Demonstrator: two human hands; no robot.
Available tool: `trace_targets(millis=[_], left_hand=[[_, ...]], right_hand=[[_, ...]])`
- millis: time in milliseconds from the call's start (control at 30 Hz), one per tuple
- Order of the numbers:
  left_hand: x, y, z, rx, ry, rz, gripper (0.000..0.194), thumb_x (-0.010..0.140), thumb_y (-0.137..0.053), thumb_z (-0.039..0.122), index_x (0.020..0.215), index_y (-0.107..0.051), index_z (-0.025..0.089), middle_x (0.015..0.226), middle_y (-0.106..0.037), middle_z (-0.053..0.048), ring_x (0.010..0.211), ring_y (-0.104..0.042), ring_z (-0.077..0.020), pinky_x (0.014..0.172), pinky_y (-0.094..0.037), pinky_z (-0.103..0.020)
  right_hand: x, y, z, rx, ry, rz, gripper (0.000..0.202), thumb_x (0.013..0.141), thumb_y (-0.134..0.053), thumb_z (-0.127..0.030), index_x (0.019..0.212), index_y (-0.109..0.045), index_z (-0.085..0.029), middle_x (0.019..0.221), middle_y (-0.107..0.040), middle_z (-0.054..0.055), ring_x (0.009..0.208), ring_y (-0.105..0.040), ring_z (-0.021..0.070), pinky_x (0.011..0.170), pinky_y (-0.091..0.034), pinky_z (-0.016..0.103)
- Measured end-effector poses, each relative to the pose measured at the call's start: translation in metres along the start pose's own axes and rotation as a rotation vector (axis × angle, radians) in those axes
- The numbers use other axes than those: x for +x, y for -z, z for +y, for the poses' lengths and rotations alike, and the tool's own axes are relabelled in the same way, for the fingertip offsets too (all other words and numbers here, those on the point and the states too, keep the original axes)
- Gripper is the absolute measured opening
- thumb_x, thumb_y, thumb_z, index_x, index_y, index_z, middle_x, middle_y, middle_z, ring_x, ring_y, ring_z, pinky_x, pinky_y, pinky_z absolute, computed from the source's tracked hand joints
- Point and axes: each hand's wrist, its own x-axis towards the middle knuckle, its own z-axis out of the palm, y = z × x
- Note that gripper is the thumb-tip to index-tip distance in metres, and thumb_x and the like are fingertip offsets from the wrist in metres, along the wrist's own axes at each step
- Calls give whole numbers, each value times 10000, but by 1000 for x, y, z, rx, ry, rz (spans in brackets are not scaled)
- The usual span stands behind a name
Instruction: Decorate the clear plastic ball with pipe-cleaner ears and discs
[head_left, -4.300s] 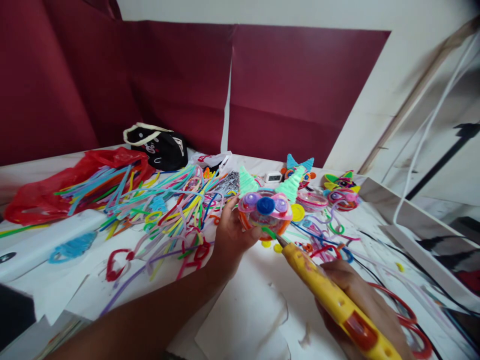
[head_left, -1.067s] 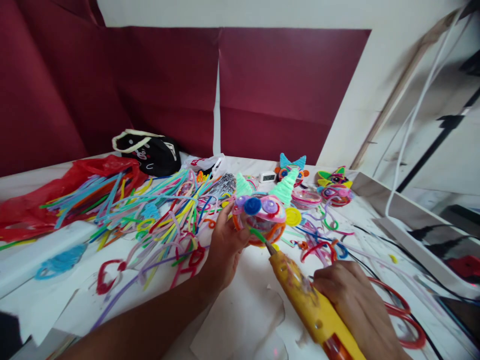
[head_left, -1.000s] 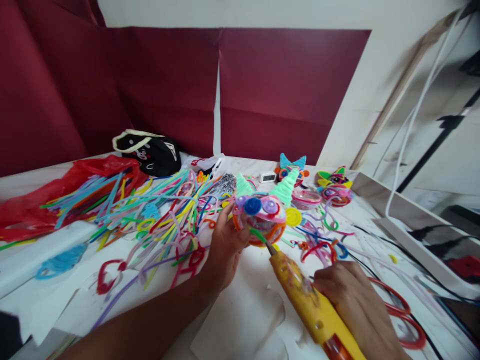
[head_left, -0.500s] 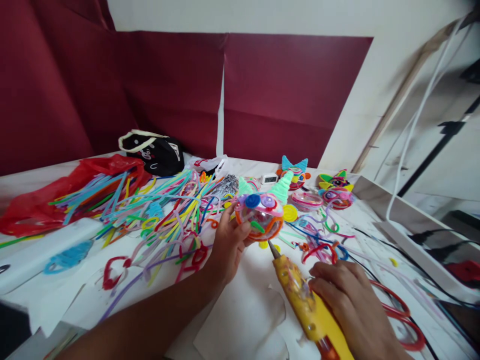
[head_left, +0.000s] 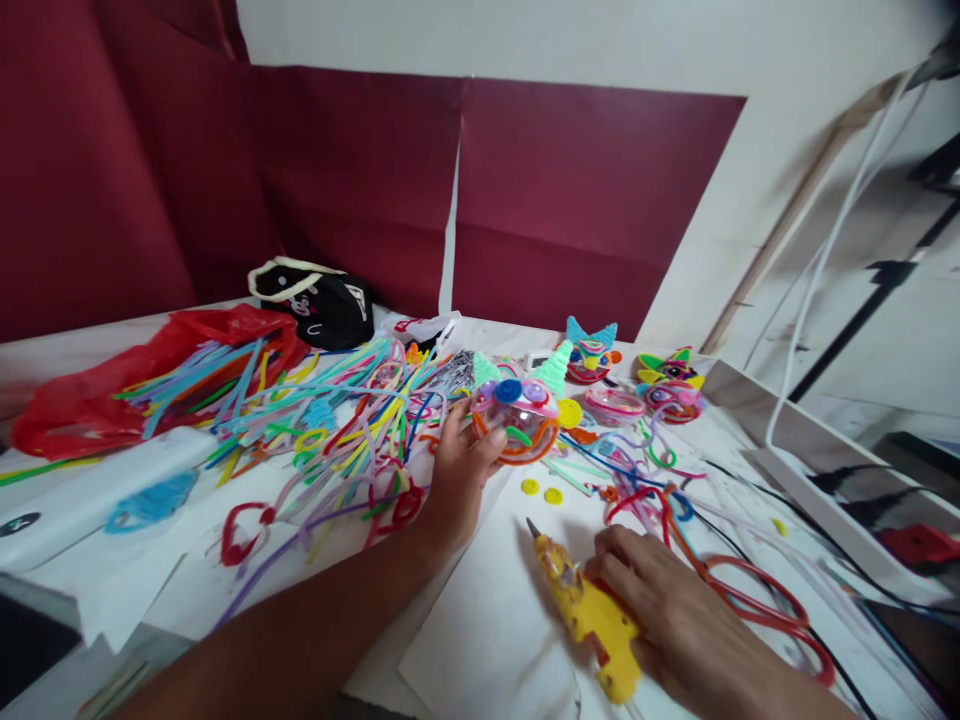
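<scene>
My left hand (head_left: 459, 478) grips a round clear craft face (head_left: 517, 418) by its left side. The face has orange trim, a blue disc, purple discs, mint-green pointed ears and a yellow disc at its right. My right hand (head_left: 649, 590) is closed around a yellow glue gun (head_left: 589, 615), whose dark nozzle points up and left, apart from the craft face. Two small yellow discs (head_left: 553, 496) lie on the white surface between the nozzle and the face.
Loose pipe cleaners (head_left: 352, 400) and a red bag (head_left: 97, 390) spread over the left. Behind stands a black pouch (head_left: 315, 305). Other craft faces (head_left: 589, 362) sit at the back right. Red-handled scissors (head_left: 765, 600) and a power strip (head_left: 840, 500) lie on the right.
The glue gun in my right hand has moved down and left, away from the craft face, and is tilted more upright. The two yellow discs now show fully. The view has shifted slightly.
</scene>
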Motion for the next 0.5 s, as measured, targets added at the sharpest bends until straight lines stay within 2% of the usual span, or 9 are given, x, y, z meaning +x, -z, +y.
trace_targets(millis=[100,167,233,300,367,500], left_hand=[[1,2,-2,33,-30,25,701,690,-798,351,1289,-463,206,1161,-677,-94,1073,-657,-267,906,-524,-394],[2,2,-3,43,-57,33,721,684,-802,347,1295,-449,195,1142,-682,-93,1059,-661,-257,918,-513,-387],[2,2,-4,37,-81,32,728,672,-807,328,1286,-441,188,1131,-685,-88,1054,-662,-246,938,-504,-383],[2,1,-4,38,-104,38,734,661,-808,309,1282,-436,189,1127,-689,-83,1053,-661,-236,948,-503,-375],[1,0,-4,58,-123,51,738,653,-808,293,1283,-438,192,1127,-693,-87,1051,-666,-236,939,-512,-367],[1,0,-4,83,-150,63,768,651,-808,292,1313,-431,201,1145,-689,-102,1060,-671,-256,930,-525,-384]], right_hand=[[2,9,0,60,-34,-93,482,645,-566,-8,1060,-609,-250,1125,-625,78,988,-627,242,827,-531,374],[6,18,0,125,-11,-65,465,696,-584,-38,1109,-613,-249,1196,-627,98,1055,-626,250,858,-532,370],[16,26,-4,244,-24,24,440,783,-594,-117,1204,-584,-243,1255,-619,115,1126,-609,254,904,-518,376],[33,32,-11,416,-161,109,338,849,-611,-252,1185,-582,-240,1144,-663,87,1034,-634,234,891,-515,384],[55,34,-20,605,-291,217,333,832,-655,-422,1090,-609,-216,998,-680,64,901,-642,218,805,-520,365],[91,33,-39,871,-409,408,355,779,-687,-541,885,-616,-211,830,-658,23,745,-609,174,677,-476,298]])
